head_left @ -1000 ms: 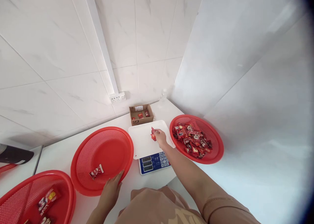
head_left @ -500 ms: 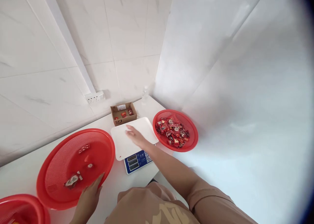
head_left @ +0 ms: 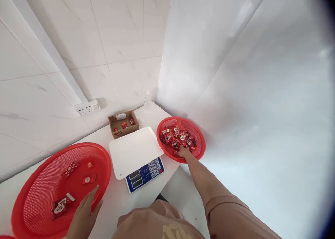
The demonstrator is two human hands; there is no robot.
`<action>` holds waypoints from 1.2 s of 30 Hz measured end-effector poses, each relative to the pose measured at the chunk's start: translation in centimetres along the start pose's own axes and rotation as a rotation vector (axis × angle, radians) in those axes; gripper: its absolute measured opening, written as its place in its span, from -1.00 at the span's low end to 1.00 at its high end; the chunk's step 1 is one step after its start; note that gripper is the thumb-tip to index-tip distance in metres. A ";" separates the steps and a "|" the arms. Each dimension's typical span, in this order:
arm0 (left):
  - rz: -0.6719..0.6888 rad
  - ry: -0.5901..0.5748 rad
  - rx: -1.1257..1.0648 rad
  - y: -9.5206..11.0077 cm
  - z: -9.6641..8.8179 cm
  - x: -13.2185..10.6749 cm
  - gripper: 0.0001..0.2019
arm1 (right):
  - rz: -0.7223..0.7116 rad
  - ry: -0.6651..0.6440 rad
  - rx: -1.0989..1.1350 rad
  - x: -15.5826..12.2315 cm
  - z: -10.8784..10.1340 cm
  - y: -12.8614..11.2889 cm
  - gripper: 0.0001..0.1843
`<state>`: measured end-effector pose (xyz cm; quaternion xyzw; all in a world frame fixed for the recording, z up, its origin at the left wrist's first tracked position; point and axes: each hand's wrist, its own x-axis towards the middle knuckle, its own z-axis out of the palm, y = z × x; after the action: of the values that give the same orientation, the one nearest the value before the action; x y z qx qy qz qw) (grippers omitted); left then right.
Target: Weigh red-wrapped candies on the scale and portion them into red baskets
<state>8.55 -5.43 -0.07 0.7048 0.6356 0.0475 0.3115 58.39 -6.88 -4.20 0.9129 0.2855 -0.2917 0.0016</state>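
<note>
My left hand point(head_left: 85, 211) lies over the near right rim of the large red plastic basket point(head_left: 19, 200), fingers stretched out and spread. Inside that basket lie a few wrapped sweets, among them a dark red packet point(head_left: 60, 207), a dotted packet point(head_left: 70, 169) and a small red packet point(head_left: 89, 179). On the right, my right hand point(head_left: 184, 151) reaches into a smaller red basket point(head_left: 202, 141) heaped with red wrapped sweets point(head_left: 180, 134). Its fingertips are down among the wrappers and hidden. Between the baskets stands a digital scale point(head_left: 145, 174) with a white tray point(head_left: 134, 150).
Behind the scale sits a small cardboard box point(head_left: 124, 130) with a few red packets. A clear plastic bottle point(head_left: 147, 98) stands in the table's far corner. Tiled wall and a power socket point(head_left: 87, 108) border the table point(head_left: 117, 200); a pale panel rises on the right.
My right hand has moved right, from above the scale tray into the heaped basket. My left hand's fingers have stretched over the rim. The large basket's sweets have shifted, and the view has turned right.
</note>
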 end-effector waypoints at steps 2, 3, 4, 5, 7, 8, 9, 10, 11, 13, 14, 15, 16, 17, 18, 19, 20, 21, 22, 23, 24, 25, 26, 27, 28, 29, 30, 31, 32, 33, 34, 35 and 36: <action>-0.001 -0.001 -0.005 0.6 0.0 -0.1 -0.36 | 0.029 -0.055 0.022 0.3 0.7 -0.4 -0.12; -0.004 -0.001 -0.006 0.7 0.1 -0.1 -0.37 | 0.033 -0.079 0.034 0.4 1.0 -0.5 -0.10; -0.005 0.000 -0.008 0.8 0.1 -0.1 -0.37 | 0.032 -0.097 0.045 0.5 1.2 -0.6 -0.07; -0.001 0.004 -0.007 0.8 0.2 0.0 -0.38 | 0.036 -0.111 0.053 0.6 1.4 -0.7 -0.04; 0.036 0.022 0.004 0.7 0.4 0.1 -0.40 | 0.069 -0.123 0.064 0.8 1.8 -0.8 0.08; 0.064 0.035 0.013 0.6 0.5 0.2 -0.41 | 0.089 -0.125 0.067 0.9 2.0 -0.9 0.14; 0.090 0.046 0.023 0.5 0.6 0.3 -0.42 | 0.107 -0.126 0.069 1.1 2.1 -1.1 0.19; 0.109 0.055 0.035 0.4 0.7 0.4 -0.43 | 0.119 -0.126 0.072 1.2 2.2 -1.2 0.22; 0.120 0.062 0.046 0.3 0.8 0.5 -0.43 | 0.121 -0.126 0.076 1.4 2.3 -1.4 0.21; 0.120 0.073 0.065 0.3 0.9 0.5 -0.43 | 0.104 -0.119 0.089 1.6 2.5 -1.7 0.15; 0.117 0.075 0.073 0.3 0.9 0.5 -0.42 | 0.096 -0.111 0.098 1.7 2.6 -1.9 0.11; 0.118 0.077 0.080 0.3 1.0 0.5 -0.43 | 0.088 -0.102 0.110 1.7 2.8 -2.0 0.06; 0.124 0.080 0.083 0.4 1.1 0.5 -0.43 | 0.079 -0.092 0.126 1.8 2.9 -2.0 0.03; 0.131 0.081 0.083 0.4 1.1 0.4 -0.43 | 0.071 -0.083 0.145 1.8 3.0 -2.1 0.00; 0.141 0.082 0.081 0.4 1.2 0.4 -0.44 | 0.062 -0.075 0.168 1.8 3.0 -2.1 -0.01; 0.150 0.081 0.078 0.5 1.2 0.4 -0.44 | 0.052 -0.065 0.196 1.8 3.1 -2.0 -0.03; 0.154 0.080 0.076 0.5 1.3 0.4 -0.45 | 0.040 -0.056 0.230 1.8 3.0 -1.9 -0.06; 0.156 0.080 0.074 0.6 1.3 0.3 -0.45 | 0.027 -0.046 0.270 1.8 3.0 -1.8 -0.09; 0.156 0.080 0.071 0.6 1.3 0.3 -0.45 | 0.013 -0.039 0.317 1.8 2.8 -1.6 -0.14; 0.158 0.083 0.068 0.6 1.3 0.3 -0.45 | -0.001 -0.034 0.372 1.7 2.7 -1.4 -0.20; 0.164 0.091 0.063 0.6 1.3 0.3 -0.46 | -0.014 -0.033 0.436 1.6 2.5 -1.2 -0.27; 0.170 0.100 0.056 0.6 1.2 0.3 -0.47 | -0.025 -0.036 0.508 1.5 2.3 -1.0 -0.34; 0.177 0.109 0.049 0.6 1.2 0.3 -0.48 | -0.034 -0.042 0.586 1.3 2.0 -0.7 -0.41; 0.183 0.116 0.042 0.7 1.2 0.2 -0.48 | -0.039 -0.050 0.668 1.0 1.8 -0.5 -0.48; 0.188 0.120 0.036 0.8 1.2 0.2 -0.48 | -0.042 -0.059 0.751 0.7 1.6 -0.4 -0.54; 0.190 0.121 0.031 1.0 1.1 0.1 -0.48 | -0.044 -0.068 0.833 0.3 1.3 -0.2 -0.59; 0.189 0.119 0.025 1.2 1.0 0.0 -0.48 | -0.047 -0.078 0.914 -0.1 1.0 -0.1 -0.63; 0.185 0.116 0.019 1.5 1.0 0.0 -0.48 | -0.050 -0.088 0.992 -0.5 0.7 -0.1 -0.66; 0.183 0.116 0.011 1.8 0.9 -0.1 -0.48 | -0.056 -0.099 1.066 -0.9 0.4 0.0 -0.68; 0.184 0.117 0.003 2.2 0.8 -0.1 -0.48 | -0.064 -0.110 1.134 -1.4 0.0 0.0 -0.69; 0.191 0.120 -0.007 2.6 0.7 -0.1 -0.49 | -0.074 -0.121 1.196 -1.8 -0.4 -0.1 -0.70; 0.205 0.126 -0.018 3.1 0.7 -0.1 -0.51 | -0.086 -0.132 1.249 -2.1 -0.8 -0.1 -0.70; 0.222 0.130 -0.031 3.6 0.6 -0.1 -0.53 | -0.100 -0.143 1.292 -2.6 -1.3 -0.3 -0.71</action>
<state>11.92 -5.72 1.24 0.7615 0.5717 0.1368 0.2732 57.21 -7.73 -1.71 0.6940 0.0940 -0.4643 -0.5422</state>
